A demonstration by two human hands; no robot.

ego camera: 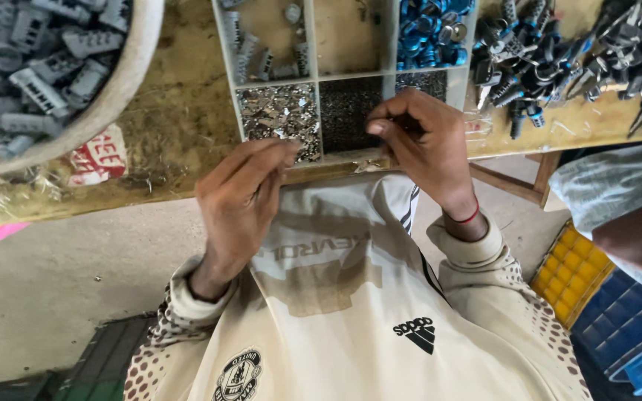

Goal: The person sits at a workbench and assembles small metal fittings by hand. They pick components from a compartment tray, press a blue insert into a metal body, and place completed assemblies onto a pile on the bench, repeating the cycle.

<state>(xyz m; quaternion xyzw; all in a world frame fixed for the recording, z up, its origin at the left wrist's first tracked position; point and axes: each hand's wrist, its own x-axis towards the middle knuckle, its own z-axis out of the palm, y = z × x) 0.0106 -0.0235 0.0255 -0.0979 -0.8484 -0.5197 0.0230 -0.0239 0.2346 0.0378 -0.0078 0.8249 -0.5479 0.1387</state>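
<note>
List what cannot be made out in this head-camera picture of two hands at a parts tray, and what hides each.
- Whatever the right hand pinches: hidden by its curled fingers, head view.
- Whether the left hand holds any silver piece: too small to tell.
- The white bowl of grey parts: cut off by the top and left edges.
- The divided tray: cut off by the top edge.
</note>
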